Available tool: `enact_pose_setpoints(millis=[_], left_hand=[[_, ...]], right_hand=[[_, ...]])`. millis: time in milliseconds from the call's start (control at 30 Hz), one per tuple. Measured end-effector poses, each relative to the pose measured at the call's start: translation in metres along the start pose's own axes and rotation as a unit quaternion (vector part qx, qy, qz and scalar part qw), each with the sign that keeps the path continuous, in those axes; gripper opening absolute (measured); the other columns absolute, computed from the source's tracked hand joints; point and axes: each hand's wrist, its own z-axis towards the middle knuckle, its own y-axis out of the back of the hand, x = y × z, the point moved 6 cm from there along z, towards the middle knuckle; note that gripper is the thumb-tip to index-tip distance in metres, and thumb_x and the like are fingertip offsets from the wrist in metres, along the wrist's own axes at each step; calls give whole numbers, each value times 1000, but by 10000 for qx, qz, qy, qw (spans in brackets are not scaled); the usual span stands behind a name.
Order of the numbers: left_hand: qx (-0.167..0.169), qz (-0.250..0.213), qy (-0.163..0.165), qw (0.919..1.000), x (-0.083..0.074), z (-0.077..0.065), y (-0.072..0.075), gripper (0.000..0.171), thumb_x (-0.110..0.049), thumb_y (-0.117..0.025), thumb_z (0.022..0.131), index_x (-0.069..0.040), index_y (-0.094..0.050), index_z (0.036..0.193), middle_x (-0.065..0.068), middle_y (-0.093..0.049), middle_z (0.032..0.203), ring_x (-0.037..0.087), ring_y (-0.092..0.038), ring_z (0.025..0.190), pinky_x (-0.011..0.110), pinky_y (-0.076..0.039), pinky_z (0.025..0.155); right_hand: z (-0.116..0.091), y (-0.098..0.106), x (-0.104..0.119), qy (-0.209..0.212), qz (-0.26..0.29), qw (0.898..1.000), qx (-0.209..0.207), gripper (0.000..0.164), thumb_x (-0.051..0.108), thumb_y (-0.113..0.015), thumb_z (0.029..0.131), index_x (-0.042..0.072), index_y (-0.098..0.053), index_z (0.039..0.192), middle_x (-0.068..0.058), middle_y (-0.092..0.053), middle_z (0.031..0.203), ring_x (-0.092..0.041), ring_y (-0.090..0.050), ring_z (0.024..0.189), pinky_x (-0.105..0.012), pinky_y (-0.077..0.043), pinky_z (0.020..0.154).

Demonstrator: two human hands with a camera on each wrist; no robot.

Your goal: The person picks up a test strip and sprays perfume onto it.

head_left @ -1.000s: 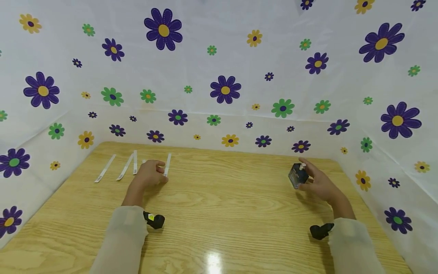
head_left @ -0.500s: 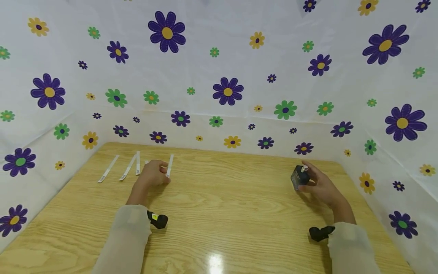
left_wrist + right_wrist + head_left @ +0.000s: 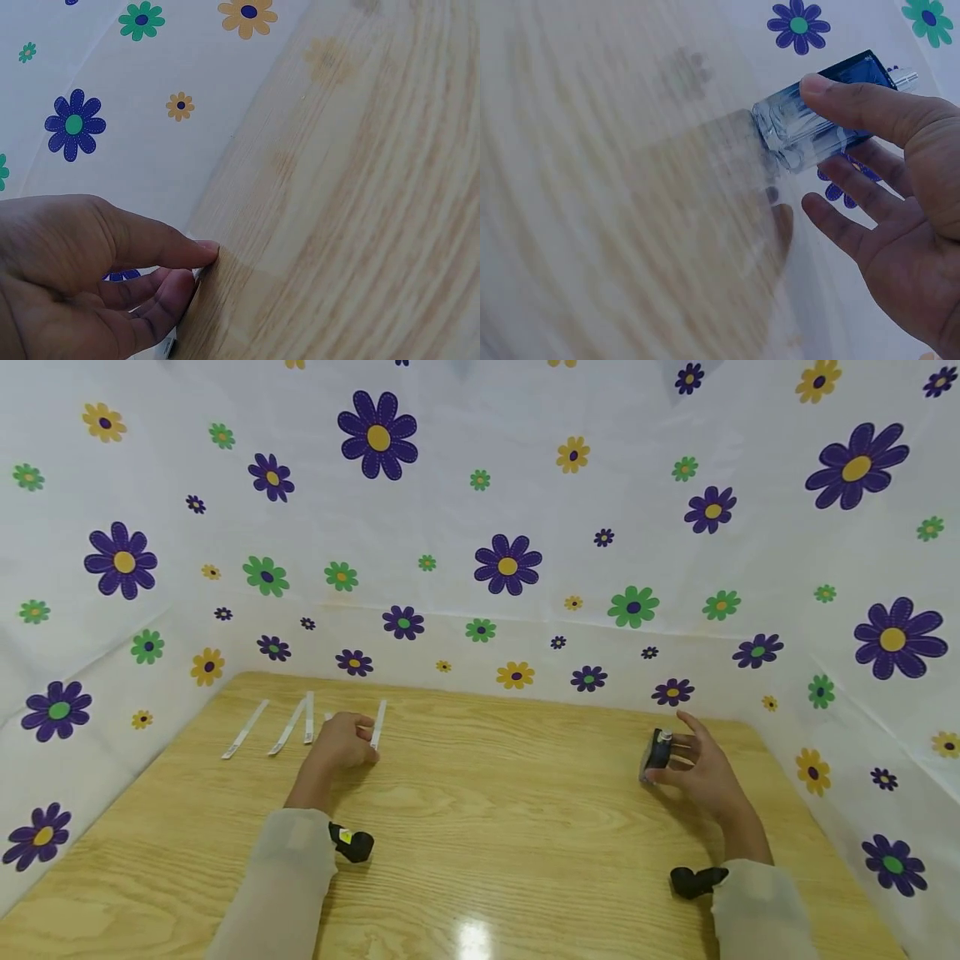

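In the head view, my left hand [image 3: 343, 745] is at the table's left side, pinching the lower end of a white paper strip [image 3: 379, 722] between thumb and fingers. The left wrist view shows the thumb and fingertips meeting at the strip's thin edge, low on the table. On the right, my right hand [image 3: 703, 777] holds a dark blue glass perfume bottle [image 3: 657, 755] with a bare silver spray nozzle [image 3: 905, 78]. Its thumb presses one side, some fingers support the other, and the index finger is raised off the bottle in the head view.
Several more white strips [image 3: 245, 729] lie left of my left hand, one partly hidden behind it. The wooden table [image 3: 510, 793] ends at a white flower-print cloth [image 3: 435, 510] at the back and sides. Black cameras [image 3: 352, 843] sit on both wrists.
My right hand has turned the bottle so that its narrow side shows, and its index finger has lifted. The left hand keeps its pinch on the strip. The head view has shifted slightly.
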Motion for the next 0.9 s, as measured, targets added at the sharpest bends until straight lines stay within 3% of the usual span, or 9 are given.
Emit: enact_pose_setpoints(millis=[133,233,633,900], left_hand=[[-33,-14,1,10000,-1,2,-1,64,1,-80,82,7,-55,140,24,-66,123,35,-63,107,44,-54,91],[-57,-26,17,10000,0,2,-1,63,1,-80,82,7,-56,140,24,-66,122,35,-64,108,44,-54,92],[-68,-151,115,9998,1,1,-2,63,2,-79,81,8,-56,139,27,-64,127,38,-63,112,46,-54,94],[-2,-153,124,9998,0,2,-3,63,1,-78,82,8,-56,140,28,-63,130,41,-61,118,47,-54,95]], right_hand=[[-4,-1,2,82,55,9998,-182,110,13,-87,83,9,-10,161,-31,-41,151,-49,-48,133,-32,-54,98],[-5,-2,9,276,59,9992,-290,101,14,-86,85,10,-13,156,-30,-45,146,-46,-51,128,-17,-53,87],[-3,-2,47,1331,-611,9872,-629,83,13,-79,92,13,-22,153,-34,-53,132,-46,-58,115,-7,-47,85],[-5,-1,68,1595,-585,9828,-717,83,7,-76,93,15,-24,158,-32,-48,136,-44,-56,117,-5,-46,83]])
